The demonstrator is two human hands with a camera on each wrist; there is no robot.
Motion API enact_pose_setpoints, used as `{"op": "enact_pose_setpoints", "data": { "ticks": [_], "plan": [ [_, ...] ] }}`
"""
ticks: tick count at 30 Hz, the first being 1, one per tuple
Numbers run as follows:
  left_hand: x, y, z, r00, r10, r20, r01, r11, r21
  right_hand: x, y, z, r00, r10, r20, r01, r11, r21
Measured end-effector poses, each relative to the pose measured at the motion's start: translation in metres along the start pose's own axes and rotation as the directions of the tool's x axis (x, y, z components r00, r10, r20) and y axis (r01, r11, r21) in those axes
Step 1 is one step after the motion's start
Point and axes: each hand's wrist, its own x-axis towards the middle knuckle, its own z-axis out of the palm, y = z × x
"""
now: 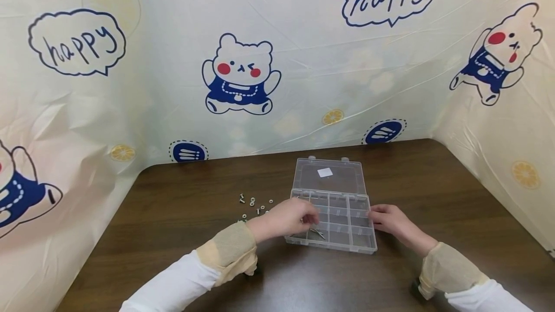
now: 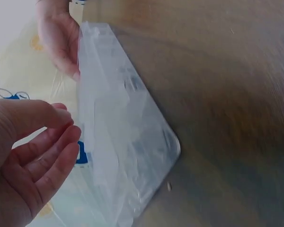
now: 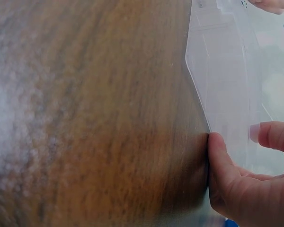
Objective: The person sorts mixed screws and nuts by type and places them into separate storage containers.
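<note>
Where hands [image 1: 286, 218] meet – clear, ribbed plastic organizer box [image 1: 342, 227] – grainy brown wood table [image 1: 173, 235].

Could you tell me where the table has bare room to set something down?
Bare table lies right of the box and along the near edge between the sleeves. Left of the box it is crowded: nuts by the left hand.

Loose nuts and bolts [image 1: 253, 203] lie left of the compartment box [image 1: 342, 227] on the table [image 1: 173, 235].

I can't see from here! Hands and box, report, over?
Left hand open over clear box, above screws inside. Right hand steadies box's right edge. Loose nuts left of it; nothing blocking.
</note>
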Motion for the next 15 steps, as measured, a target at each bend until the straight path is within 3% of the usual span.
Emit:
{"op": "enact_pose_setpoints", "data": {
  "ticks": [9,15],
  "plan": [
    [-0.016,-0.01,-0.017,0.999,0.02,0.05,-0.03,0.978,0.206,0.001,-0.001,0.0,1.0,0.005,-0.004,-0.005,1.0,0.0],
    [-0.029,-0.022,-0.023,0.997,-0.031,0.066,0.012,0.963,0.268,0.0,-0.001,-0.001,1.0,0.001,0.003,-0.001,1.0,0.001]
  ]
}}
